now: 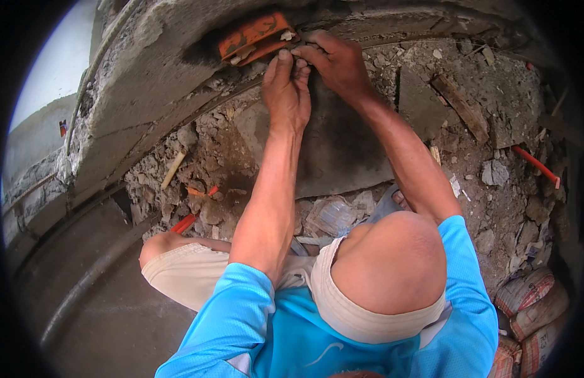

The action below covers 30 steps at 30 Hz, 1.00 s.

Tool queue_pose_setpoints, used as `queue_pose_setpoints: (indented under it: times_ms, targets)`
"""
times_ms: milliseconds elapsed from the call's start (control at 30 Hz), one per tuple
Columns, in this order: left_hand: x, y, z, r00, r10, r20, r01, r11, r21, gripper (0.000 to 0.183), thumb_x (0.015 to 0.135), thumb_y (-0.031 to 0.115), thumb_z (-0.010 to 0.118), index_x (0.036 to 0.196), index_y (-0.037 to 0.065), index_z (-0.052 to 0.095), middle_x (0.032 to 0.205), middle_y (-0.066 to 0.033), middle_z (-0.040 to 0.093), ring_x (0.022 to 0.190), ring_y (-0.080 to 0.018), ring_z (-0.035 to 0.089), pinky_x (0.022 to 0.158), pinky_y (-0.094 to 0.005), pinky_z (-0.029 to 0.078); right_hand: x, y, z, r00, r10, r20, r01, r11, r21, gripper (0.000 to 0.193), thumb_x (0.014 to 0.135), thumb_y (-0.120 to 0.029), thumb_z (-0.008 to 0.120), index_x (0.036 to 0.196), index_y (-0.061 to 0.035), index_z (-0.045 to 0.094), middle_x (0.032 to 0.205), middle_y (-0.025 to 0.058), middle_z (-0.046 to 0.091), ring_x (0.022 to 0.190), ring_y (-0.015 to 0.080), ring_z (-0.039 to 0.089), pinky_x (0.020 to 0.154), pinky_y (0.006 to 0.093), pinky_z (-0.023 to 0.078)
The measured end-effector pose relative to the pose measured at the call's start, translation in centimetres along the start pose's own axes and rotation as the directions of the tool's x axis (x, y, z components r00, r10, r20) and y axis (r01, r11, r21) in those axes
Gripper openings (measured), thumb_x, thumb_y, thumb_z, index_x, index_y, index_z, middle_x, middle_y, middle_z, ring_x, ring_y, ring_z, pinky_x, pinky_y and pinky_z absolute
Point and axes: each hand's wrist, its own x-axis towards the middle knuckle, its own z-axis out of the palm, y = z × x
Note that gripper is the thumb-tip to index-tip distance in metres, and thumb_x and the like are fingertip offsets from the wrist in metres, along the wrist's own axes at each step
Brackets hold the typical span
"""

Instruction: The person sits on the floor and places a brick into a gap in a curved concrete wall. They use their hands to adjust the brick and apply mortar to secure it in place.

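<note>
The grey-smeared orange wall box (254, 34) sits recessed in the concrete wall (147, 82). At its lower right corner, the left hand (287, 94) and right hand (341, 70) meet, fingertips drawn close; whether either grips a part cannot be told. The step appears to be fine fingertip adjustment; next, maintain steady, precise finger control.

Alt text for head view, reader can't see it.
A person's bare left hand and bare right hand sit close together by an orange rectangular box in a rough grey concrete wall. Brown rubble-covered ground nearby holds a narrow brown wooden piece and a thin red tube.
</note>
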Motion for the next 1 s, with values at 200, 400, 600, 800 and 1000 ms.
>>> queue_pose_setpoints:
  times_ms: [200,400,600,800,1000]
  targets:
    - [0.8,0.3,-0.2,0.997,0.062,-0.035,-0.058,0.99,0.126,0.019,0.111,0.012,0.067,0.114,-0.006,0.069,0.097,-0.0125,0.074,0.079,-0.0171,0.068,0.073,-0.0311,0.058,0.9,0.6,0.0,0.993,-0.119,0.013,0.12,0.989,-0.083,0.015,0.097,-0.021,0.079,0.1,-0.0068,0.075,0.084,0.0169,0.071,0.078,0.0371,0.073,0.068,0.0467,0.057]
    - [1.4,-0.1,-0.1,0.996,0.084,-0.019,-0.081,0.991,0.108,0.015,0.11,0.009,0.064,0.112,-0.006,0.068,0.095,-0.0139,0.073,0.078,-0.0186,0.068,0.071,-0.0318,0.057,1.4,0.9,-0.6,0.972,-0.22,0.079,0.229,0.964,-0.137,0.011,0.1,-0.019,0.074,0.102,-0.0083,0.075,0.084,0.017,0.069,0.08,0.037,0.073,0.068,0.0461,0.056]
    - [1.2,-0.9,0.2,0.992,0.112,-0.063,-0.112,0.994,0.002,0.017,0.112,0.01,0.061,0.112,-0.006,0.067,0.088,-0.0118,0.071,0.074,-0.0178,0.066,0.07,-0.0321,0.056,1.5,0.0,-0.6,0.99,-0.108,0.092,0.113,0.992,-0.049,0.016,0.1,-0.023,0.075,0.097,-0.0075,0.073,0.077,0.0181,0.066,0.072,0.0408,0.069,0.065,0.0491,0.053]
    - [1.2,0.3,1.0,0.993,0.067,-0.098,-0.04,0.966,0.255,0.022,0.111,0.014,0.064,0.108,-0.007,0.068,0.085,-0.0119,0.072,0.073,-0.0185,0.07,0.068,-0.0314,0.058,2.2,-0.2,-1.5,0.988,-0.134,0.079,0.148,0.966,-0.211,0.022,0.098,-0.023,0.08,0.097,-0.0037,0.071,0.08,0.0181,0.069,0.071,0.0353,0.068,0.066,0.0439,0.053]
    - [0.6,1.0,0.9,0.995,0.097,-0.022,-0.085,0.944,0.319,0.022,0.108,0.013,0.071,0.107,-0.009,0.071,0.09,-0.0149,0.075,0.074,-0.0209,0.075,0.067,-0.0305,0.062,2.7,-0.3,-2.7,0.971,-0.206,0.119,0.221,0.967,-0.131,0.021,0.099,-0.022,0.08,0.107,-0.004,0.073,0.084,0.0176,0.071,0.074,0.0341,0.071,0.066,0.0425,0.053]
